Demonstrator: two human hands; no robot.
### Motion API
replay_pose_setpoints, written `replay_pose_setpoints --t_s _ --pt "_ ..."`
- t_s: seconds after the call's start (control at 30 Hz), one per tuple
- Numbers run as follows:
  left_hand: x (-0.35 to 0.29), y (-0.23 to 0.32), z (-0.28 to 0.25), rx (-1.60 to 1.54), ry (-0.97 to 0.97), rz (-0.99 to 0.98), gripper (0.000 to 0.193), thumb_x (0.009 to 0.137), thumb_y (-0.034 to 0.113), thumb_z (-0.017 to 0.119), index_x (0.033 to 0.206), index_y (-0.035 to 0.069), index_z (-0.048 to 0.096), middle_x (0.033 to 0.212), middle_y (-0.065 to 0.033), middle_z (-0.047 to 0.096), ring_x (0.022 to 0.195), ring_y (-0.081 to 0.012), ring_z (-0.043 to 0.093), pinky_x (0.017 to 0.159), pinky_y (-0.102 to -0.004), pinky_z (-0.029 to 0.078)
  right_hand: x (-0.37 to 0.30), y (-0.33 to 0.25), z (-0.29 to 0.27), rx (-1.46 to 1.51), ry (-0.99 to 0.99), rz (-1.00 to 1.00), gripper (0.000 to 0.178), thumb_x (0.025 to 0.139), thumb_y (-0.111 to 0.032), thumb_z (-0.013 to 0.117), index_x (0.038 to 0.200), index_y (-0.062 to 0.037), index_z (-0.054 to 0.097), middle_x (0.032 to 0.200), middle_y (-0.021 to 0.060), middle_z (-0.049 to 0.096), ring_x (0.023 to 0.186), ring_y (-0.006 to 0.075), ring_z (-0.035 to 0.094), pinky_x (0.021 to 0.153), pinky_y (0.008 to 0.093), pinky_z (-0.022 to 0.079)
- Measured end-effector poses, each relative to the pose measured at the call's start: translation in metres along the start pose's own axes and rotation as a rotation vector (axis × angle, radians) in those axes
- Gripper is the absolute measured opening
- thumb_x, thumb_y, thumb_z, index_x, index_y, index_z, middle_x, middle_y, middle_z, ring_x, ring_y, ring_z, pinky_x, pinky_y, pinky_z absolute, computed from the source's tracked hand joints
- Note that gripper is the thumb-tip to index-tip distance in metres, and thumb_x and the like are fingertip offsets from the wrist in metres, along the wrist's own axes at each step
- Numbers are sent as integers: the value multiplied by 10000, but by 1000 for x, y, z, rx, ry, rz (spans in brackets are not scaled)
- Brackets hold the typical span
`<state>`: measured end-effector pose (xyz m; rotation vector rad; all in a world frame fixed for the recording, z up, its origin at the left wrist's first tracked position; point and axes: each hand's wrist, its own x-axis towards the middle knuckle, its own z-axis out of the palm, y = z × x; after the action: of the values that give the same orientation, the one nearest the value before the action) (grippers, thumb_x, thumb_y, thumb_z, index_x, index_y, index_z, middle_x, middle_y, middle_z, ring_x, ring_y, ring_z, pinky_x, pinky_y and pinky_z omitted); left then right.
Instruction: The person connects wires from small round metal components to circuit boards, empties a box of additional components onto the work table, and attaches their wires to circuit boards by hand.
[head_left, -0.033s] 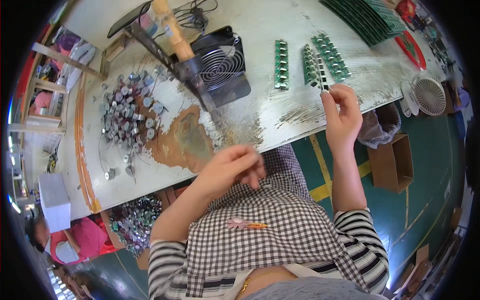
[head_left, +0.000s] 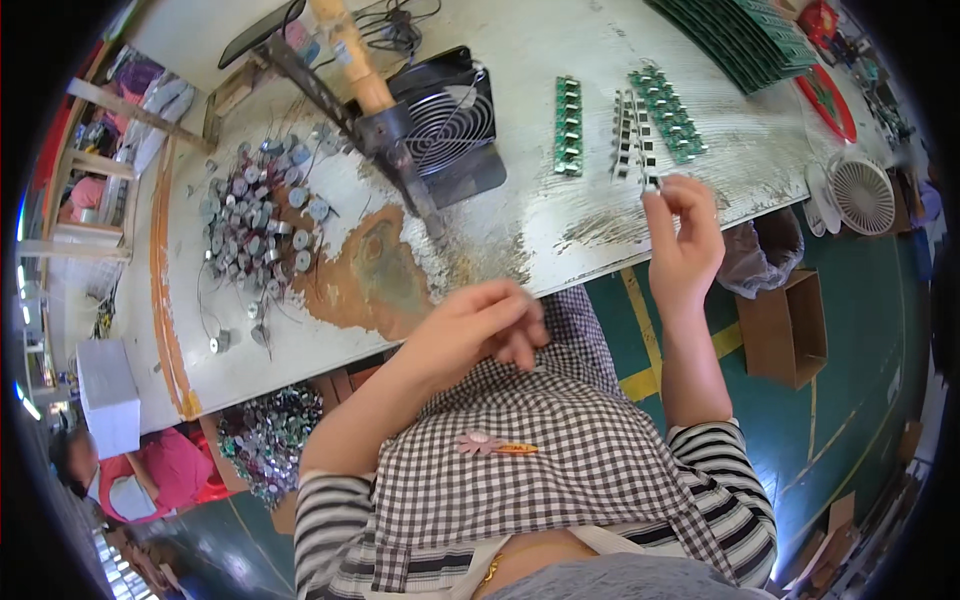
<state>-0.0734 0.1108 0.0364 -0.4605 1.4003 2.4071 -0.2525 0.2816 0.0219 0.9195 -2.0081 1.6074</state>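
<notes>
My right hand [head_left: 687, 232] is closed at the table's front edge, thumb and finger pinching the near end of a narrow strip with a row of small dark parts [head_left: 632, 135]. The strip looks like a circuit board strip turned partly edge-on. On either side of it lie a green circuit board strip [head_left: 568, 128] to the left and another green board [head_left: 668, 115] to the right, both with rows of small metal parts. My left hand [head_left: 487, 322] hangs in front of the apron, fingers loosely bent and a little blurred, with nothing visible in them.
A black fan [head_left: 447, 120] stands beside a wooden-handled tool on a metal stand [head_left: 385, 140]. Left of it is a heap of small round motors with wires [head_left: 255, 215]. Stacked green boards [head_left: 735, 45] and a red-rimmed tray [head_left: 828, 105] sit far right. Below is a cardboard box [head_left: 783, 330].
The strip in my right hand has turned, so less green face shows and the row of dark parts stands out. My left hand has moved slightly right. The head view has shifted slightly.
</notes>
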Motion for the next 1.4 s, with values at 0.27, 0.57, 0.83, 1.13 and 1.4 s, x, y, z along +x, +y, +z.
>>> replay_pose_setpoints --t_s 0.27,0.57,0.83,1.13,1.4 --pt "25 -8 17 -188 -88 -39 327 989 281 405 1152 6 470 918 -151 636 726 -200 660 577 -228 478 -26 -20 5 272 -54 63 61 831 27 605 877 33 566 981 136 571 839 171 540 739 269 445" --pt "-12 -12 2 -89 228 73 199 958 266 500 883 83 522 690 -21 583 511 -72 512 457 -164 370 -73 -43 28 387 -450 8 231 778 -48 670 942 8 517 1050 188 538 826 232 565 724 318 471" --pt "-34 -8 -20 167 202 85 193 937 229 541 1005 49 527 735 -33 604 540 -77 551 485 -182 409 -64 -62 46 723 -657 410 60 914 -33 500 879 5 530 1018 136 606 894 151 544 779 274 428" --pt "-53 82 -120 1718 1074 924 286 766 102 649 1046 49 635 741 -81 609 656 -212 614 579 -315 484 -51 -47 53 639 -511 347 73 848 55 544 789 15 533 1028 141 612 724 66 486 646 199 389" --pt "4 128 -162 2338 926 263 197 746 101 563 930 60 619 757 -133 655 688 -297 657 581 -426 519 -48 -44 69 601 -394 365 63 855 54 531 818 3 527 1019 120 616 788 79 529 688 206 425"
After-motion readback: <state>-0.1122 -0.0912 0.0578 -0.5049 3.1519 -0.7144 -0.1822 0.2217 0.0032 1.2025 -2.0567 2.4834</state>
